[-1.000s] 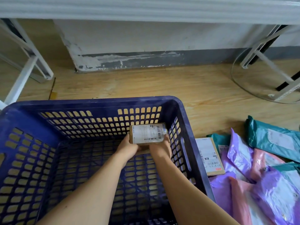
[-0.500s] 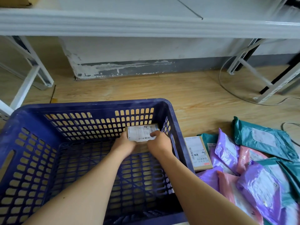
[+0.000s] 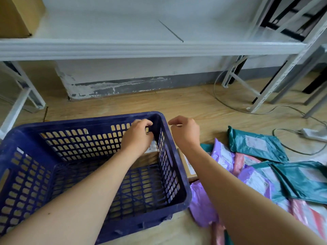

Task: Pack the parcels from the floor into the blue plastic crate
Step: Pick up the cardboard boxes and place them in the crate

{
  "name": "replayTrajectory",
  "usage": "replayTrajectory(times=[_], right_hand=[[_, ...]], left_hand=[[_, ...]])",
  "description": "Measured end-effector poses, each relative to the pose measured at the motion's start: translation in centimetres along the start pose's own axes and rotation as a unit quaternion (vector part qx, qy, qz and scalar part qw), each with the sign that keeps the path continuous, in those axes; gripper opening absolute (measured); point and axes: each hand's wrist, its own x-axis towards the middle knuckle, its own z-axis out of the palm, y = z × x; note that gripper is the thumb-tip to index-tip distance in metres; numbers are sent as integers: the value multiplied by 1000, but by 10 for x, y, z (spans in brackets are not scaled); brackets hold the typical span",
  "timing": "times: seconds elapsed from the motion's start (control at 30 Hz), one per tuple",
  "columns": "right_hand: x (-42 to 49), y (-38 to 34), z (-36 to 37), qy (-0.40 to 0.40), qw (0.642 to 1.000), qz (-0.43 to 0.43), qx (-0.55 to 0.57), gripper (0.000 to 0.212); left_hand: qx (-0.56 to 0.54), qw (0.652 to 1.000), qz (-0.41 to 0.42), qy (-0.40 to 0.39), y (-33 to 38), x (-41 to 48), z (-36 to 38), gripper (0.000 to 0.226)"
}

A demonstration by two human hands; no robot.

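Observation:
The blue plastic crate [image 3: 88, 121] stands on the wooden floor at the left. A small cardboard box with a white label [image 3: 152, 149] leans in its far right corner, mostly hidden by my left hand [image 3: 138, 138]. That hand hovers just above the box with loosely curled fingers, and nothing shows between them. My right hand [image 3: 185, 133] is outside the crate, past its right wall, fingers loosely curled and holding nothing. On the floor to the right lie a flat cardboard parcel [image 3: 189, 167], purple mailers [image 3: 223, 156], a pink mailer [image 3: 241, 161] and teal mailers [image 3: 256, 144].
A white metal shelf [image 3: 141, 48] spans the view above the floor, with a cardboard box [image 3: 16, 15] on its left end. Shelf legs [image 3: 261, 101] stand at the right and left. A cable [image 3: 230, 106] and a power strip [image 3: 313, 133] lie beyond the parcels.
Both hands let go of the labelled box, which now stays in the crate's far right corner. My right hand has moved out over the crate's right wall; the view has tilted up.

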Motion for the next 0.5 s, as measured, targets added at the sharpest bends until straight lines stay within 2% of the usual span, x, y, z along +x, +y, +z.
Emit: replayTrajectory(times=[0.13,0.23,0.37,0.5], right_hand=[[8,25,-36,44,999,16,-20,30],[14,52,-56,61,996,39,-43,29],[21,94,-65,60,991,98,-66,30],[25,128,-49,35,985,133,-108,28]], left_hand=[[-4,997,74,0,29,-7,4,33],[12,991,131,-29,46,-10,17,34],[86,966,226,-86,60,-7,36,38],[175,943,249,-136,66,8,60,39]])
